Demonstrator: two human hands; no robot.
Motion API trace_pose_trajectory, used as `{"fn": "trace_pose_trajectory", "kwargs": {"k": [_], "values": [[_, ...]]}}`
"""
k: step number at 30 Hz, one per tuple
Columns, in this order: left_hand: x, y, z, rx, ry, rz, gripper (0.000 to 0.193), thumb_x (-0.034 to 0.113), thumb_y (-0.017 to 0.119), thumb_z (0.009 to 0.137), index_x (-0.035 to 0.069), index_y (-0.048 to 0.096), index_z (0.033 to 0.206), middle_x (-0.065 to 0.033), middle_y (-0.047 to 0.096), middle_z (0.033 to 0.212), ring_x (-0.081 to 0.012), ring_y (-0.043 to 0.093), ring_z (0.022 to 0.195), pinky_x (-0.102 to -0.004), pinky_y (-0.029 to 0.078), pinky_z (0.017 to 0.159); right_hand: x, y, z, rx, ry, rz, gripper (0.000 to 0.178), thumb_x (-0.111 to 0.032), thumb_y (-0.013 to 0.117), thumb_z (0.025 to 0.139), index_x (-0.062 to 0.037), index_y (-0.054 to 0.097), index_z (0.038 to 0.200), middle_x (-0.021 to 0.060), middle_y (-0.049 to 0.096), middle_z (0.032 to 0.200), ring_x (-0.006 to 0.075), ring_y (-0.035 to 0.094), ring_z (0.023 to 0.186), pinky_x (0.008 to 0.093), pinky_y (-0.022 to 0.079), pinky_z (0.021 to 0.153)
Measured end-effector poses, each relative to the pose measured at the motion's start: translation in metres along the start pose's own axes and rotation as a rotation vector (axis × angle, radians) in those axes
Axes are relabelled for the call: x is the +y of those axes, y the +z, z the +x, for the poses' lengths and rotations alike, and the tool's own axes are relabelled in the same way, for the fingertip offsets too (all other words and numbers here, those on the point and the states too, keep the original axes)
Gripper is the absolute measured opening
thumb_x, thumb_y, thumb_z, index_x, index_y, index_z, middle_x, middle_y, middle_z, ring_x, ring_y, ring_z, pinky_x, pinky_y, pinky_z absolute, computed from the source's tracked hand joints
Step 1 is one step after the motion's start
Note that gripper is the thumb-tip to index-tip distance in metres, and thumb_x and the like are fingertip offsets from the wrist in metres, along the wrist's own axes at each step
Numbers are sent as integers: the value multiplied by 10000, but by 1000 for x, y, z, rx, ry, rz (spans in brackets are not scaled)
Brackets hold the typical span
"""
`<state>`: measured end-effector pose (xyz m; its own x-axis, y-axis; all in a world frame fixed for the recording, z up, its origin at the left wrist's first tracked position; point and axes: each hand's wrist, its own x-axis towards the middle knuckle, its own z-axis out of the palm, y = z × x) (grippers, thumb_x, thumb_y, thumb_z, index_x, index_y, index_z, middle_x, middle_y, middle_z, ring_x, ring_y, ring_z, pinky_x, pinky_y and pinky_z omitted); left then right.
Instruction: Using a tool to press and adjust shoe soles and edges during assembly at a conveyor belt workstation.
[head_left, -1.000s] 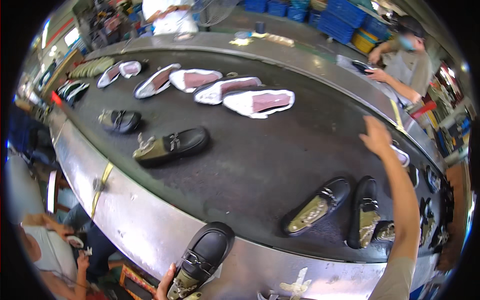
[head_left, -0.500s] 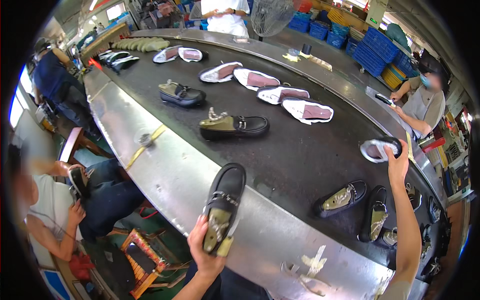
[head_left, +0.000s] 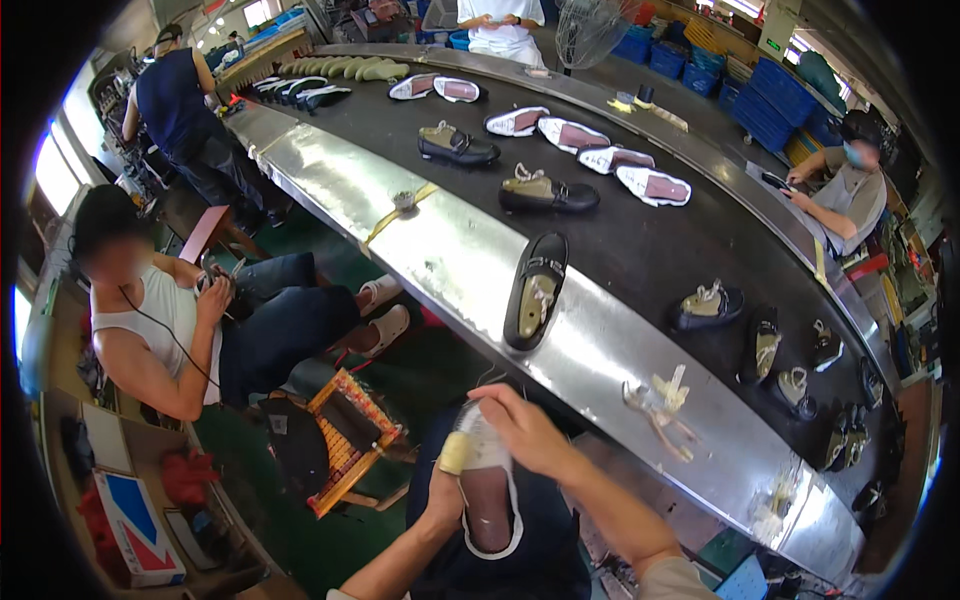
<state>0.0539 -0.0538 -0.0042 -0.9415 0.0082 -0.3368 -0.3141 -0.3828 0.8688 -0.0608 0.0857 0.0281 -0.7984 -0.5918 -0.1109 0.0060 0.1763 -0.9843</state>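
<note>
Head cam: left hand (head_left: 443,497) grips a white shoe (head_left: 487,490) from below, right hand (head_left: 522,432) clasps its toe, black loafer (head_left: 535,290) nearby.

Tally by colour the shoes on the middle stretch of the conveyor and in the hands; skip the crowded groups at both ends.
White pink-lined shoes: 7 (6 on the belt, 1 in the left hand)
Black shoes: 3 (2 on the belt, 1 on the steel edge)
Total: 10

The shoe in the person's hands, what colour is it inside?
The white slip-on shoe has a reddish-brown insole, seen in the head view.
</note>
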Motion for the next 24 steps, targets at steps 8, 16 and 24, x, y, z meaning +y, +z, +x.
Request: {"fn": "trace_pose_trajectory", "kwargs": {"k": [8,16,24], "values": [[-130,-15,-26,392,21,-179,540,241,349,1103,-19,349,1577,-179,468,1546,-260,464,1416,-351,368,1178,51,56,-104,92,28,-508,711,-221,558,1025,29,239,1609,341,519,1455,487,609,1215,488,510,1005],[-117,-8,-32,305,-20,-311,392,247,376,1109,23,495,1407,-110,575,1353,-201,531,1285,-345,407,1115,63,53,-134,58,-141,-808,627,-79,580,982,88,338,1537,295,622,1347,409,697,1069,431,578,874],[-85,-7,-40,54,-156,-683,671,596,381,1078,46,561,1416,-129,664,1317,-250,662,1168,-398,530,1023,48,28,-159,169,81,14,395,-183,537,1082,-21,553,1441,149,709,1279,225,714,1077,345,532,976]]}}
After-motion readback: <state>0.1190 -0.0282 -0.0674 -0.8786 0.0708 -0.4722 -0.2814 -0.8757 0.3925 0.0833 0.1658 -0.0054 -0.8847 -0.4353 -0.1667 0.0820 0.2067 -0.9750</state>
